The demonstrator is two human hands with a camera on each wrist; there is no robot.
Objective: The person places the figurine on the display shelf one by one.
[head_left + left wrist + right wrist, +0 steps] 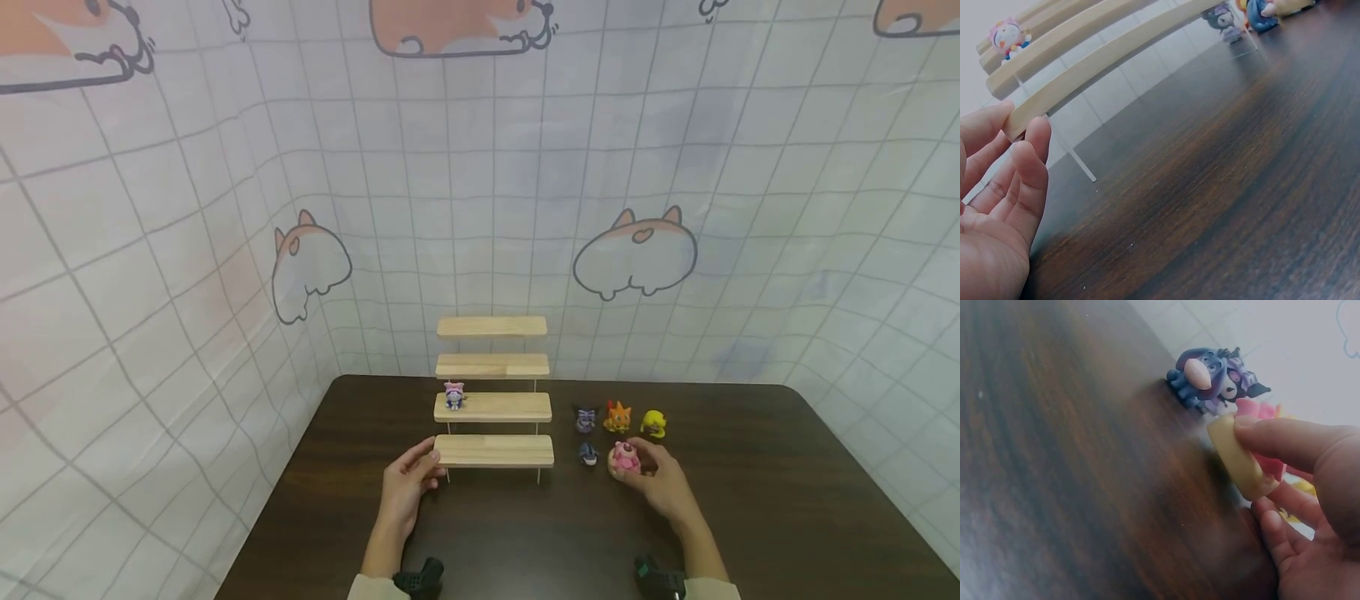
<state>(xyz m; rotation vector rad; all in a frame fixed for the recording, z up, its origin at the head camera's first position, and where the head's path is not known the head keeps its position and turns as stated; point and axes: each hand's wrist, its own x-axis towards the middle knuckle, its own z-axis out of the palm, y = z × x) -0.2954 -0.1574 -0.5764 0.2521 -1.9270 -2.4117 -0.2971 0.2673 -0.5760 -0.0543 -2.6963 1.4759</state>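
1. The pink figure (626, 457) is low and right of middle in the head view. The right hand (667, 487) pinches it, thumb against its pale base (1235, 459); whether that touches the table (525, 525) I can't tell.
2. I'd guess it's light, stiff plastic: hard to crush, smooth enough to slip. The base looks the best hold.
3. The left hand (402, 487) pinches the left end of the shelf's (495, 367) lowest step (493, 451). Its legs (538, 476) look thin; a knock could topple the shelf figure (453, 396), one step higher.
4. It's tight beside the pink one: blue figure (588, 455) at left, purple figure (585, 419) upper left, orange figure (618, 417) and yellow figure (654, 423) just above.
5. More room lies below and rightward; the table's back edge runs above the figures, near the wall (495, 167).
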